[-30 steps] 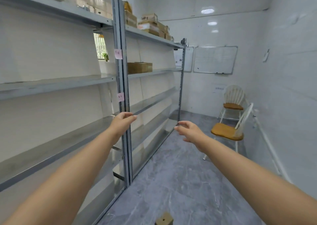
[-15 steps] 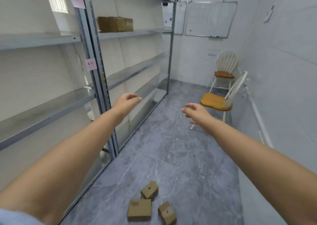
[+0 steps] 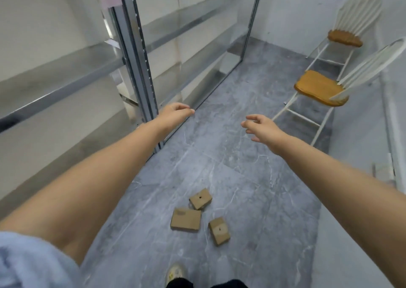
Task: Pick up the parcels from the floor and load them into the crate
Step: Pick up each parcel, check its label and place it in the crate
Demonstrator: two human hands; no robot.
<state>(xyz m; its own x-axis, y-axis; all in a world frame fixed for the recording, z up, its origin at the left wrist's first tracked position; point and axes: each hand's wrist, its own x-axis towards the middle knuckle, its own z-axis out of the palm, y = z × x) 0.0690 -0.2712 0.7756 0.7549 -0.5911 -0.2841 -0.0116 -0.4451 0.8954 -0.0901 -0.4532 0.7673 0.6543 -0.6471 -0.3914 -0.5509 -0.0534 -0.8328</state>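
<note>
Three brown cardboard parcels lie close together on the grey marbled floor just ahead of my foot: a small one [image 3: 200, 198] at the back, a larger flat one [image 3: 185, 219] to its front left, and another small one [image 3: 219, 231] at the right. Both arms stretch forward, well above and beyond the parcels. My left hand [image 3: 174, 114] hangs with its fingers loosely curled and holds nothing. My right hand [image 3: 262, 128] has its fingers spread, also with nothing in it. No crate is in view.
A metal shelving rack [image 3: 134, 52] runs along the left wall, its upright post close to my left hand. Two white chairs with wooden seats stand at the right, the nearer one [image 3: 320, 90] and one behind [image 3: 345, 37]. My shoe [image 3: 175, 273] shows at the bottom edge.
The view has tilted down from the shelves to the floor, so all three parcels and my shoe have come into sight. Both hands stay held out in front, holding nothing.
</note>
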